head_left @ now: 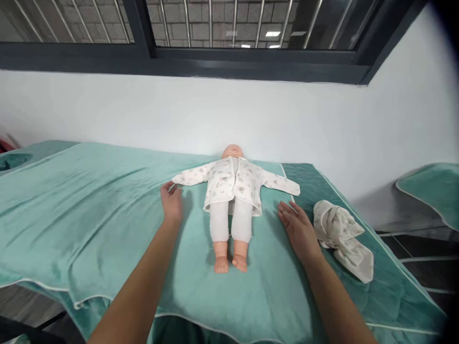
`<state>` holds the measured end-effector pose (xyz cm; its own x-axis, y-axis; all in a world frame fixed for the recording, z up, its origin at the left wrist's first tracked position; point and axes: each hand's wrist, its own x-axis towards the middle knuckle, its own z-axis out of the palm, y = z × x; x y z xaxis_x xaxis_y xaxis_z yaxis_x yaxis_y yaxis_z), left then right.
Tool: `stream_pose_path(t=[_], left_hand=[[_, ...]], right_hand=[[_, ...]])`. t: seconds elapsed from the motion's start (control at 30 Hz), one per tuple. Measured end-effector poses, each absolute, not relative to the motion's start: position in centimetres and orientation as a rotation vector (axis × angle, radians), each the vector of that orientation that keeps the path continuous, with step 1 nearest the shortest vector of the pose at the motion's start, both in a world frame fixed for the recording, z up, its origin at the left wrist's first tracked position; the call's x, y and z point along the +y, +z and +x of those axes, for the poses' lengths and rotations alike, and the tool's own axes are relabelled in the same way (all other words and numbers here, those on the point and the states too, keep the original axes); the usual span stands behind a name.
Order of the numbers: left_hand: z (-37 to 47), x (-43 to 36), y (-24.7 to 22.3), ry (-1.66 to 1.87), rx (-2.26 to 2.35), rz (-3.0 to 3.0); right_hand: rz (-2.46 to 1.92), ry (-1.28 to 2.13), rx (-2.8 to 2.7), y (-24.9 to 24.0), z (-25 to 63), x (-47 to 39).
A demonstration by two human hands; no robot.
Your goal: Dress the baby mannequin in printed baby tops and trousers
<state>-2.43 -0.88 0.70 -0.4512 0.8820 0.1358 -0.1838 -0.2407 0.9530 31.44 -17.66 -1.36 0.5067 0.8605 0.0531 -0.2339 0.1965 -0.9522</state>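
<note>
A baby doll [232, 152] lies on its back on the green blanket [107, 215], head toward the wall and bare feet toward me. It wears a white patterned jacket [224, 179], its front edges side by side over the chest and both sleeves spread outward. White cloth covers the legs down to the ankles. My left hand [172, 201] is at the cuff of the sleeve on the left, fingers apart and holding nothing. Just below the sleeve on the right is my right hand [297, 227], open, its fingers stretched out with nothing in them.
A crumpled white patterned cloth [340, 234] lies on the darker green cover [383, 296] to the right of my right hand. Behind the bed stand a white wall [143, 110] and a dark-framed window [251, 62] with bars. Another green cloth [435, 188] is at the far right.
</note>
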Motion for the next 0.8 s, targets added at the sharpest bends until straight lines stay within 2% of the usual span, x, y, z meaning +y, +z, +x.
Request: stream_pose_path(t=[0.13,0.27,0.37,0.57,0.8], left_hand=[[-1.5,-1.6,0.6,1.77,1.444,1.427],[-0.4,-3.5,1.6,1.54,1.283,1.889],[0.3,-5.5,2.1,1.325,1.076,2.264],[0.5,-7.2,2.1,1.25,1.026,2.404],[1.0,-6.4,1.3,1.286,1.142,2.459]], right_hand=[[-1.518,0.496,-1.141,-2.4,27.9,-23.5],[-1.66,0.238,-1.483,-2.8,26.2,-27.1],[-1.671,0.175,-1.55,-2.8,25.8,-27.7],[-1.755,0.12,-1.316,-1.2,24.3,-24.2],[-1.488,-0.06,-1.388,1.0,22.4,-15.5]])
